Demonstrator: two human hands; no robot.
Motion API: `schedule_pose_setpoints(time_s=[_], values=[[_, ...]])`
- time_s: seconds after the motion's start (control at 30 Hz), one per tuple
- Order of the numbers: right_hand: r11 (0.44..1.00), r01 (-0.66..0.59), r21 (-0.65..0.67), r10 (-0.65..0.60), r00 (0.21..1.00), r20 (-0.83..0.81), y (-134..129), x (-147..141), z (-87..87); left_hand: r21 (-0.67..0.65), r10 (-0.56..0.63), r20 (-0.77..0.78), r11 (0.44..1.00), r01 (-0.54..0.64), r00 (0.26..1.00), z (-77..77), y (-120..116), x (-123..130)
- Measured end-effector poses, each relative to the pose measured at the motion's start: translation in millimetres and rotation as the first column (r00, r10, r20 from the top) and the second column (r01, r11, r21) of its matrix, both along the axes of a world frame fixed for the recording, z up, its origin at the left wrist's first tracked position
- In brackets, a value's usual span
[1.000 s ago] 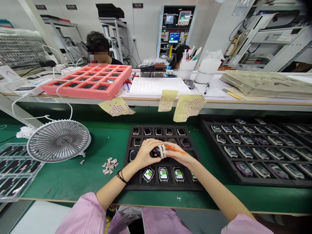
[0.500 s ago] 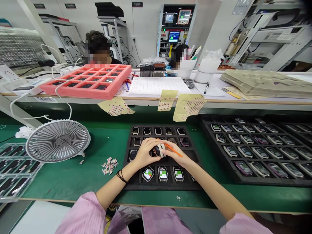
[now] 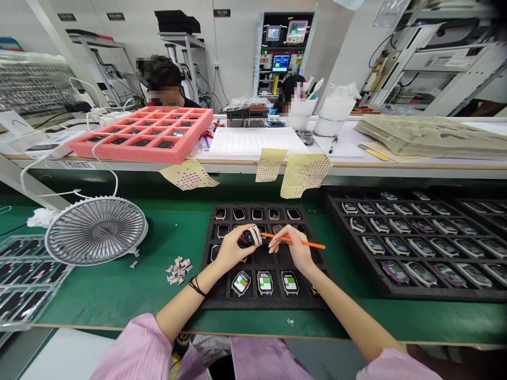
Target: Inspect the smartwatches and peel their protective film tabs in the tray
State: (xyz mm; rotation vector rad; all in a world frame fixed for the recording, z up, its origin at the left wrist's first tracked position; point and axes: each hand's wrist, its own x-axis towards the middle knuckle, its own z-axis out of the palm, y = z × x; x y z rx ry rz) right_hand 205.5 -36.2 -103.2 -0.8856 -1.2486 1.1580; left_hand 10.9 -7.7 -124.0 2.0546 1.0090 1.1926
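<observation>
My left hand [image 3: 233, 249] is closed around a smartwatch body [image 3: 253, 236] with a pale case and dark face, tilted above a black foam tray [image 3: 263, 302]. A thin orange stick [image 3: 315, 245] lies in the fingers of my right hand [image 3: 296, 247], and its left tip reaches the side of the watch. Whether the tip touches it, I cannot tell. Below my hands, the front row of the tray holds several watches with lit screens, among them a watch [image 3: 265, 283] showing green and white. Dark-screened watches fill the back rows, partly hidden by my hands.
Left of the tray lie a pile of small pale strips [image 3: 179, 270] and a grey fan [image 3: 99, 229]. More watches sit in a second black tray [image 3: 420, 292] on the right. A pink foam tray [image 3: 170, 154] stands on the shelf, with two people behind it.
My right hand has drawn away to the right from the watch and turned the orange stick nearly level. My left hand still holds the watch in about the same place.
</observation>
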Motion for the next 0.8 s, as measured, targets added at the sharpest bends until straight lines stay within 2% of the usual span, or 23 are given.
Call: schedule_pose_setpoints(time_s=[0.23,0.5,0.8], values=[[0.999,0.028,0.025,-0.029,0.999,0.038,0.4,-2.9,1.2,0.027,-0.006,-0.004,1.0,0.007,1.0,-0.8,-0.9,-0.9],[0.999,0.016,0.039,-0.018,0.998,0.068,2.7,-5.8,1.0,0.159,0.027,-0.059,0.987,-0.018,0.998,-2.7,0.5,-2.5],[0.998,-0.028,0.051,0.025,0.998,0.063,-0.7,-2.3,5.3,0.135,0.035,-0.064,0.991,-0.027,0.997,1.1,-2.1,-0.4]])
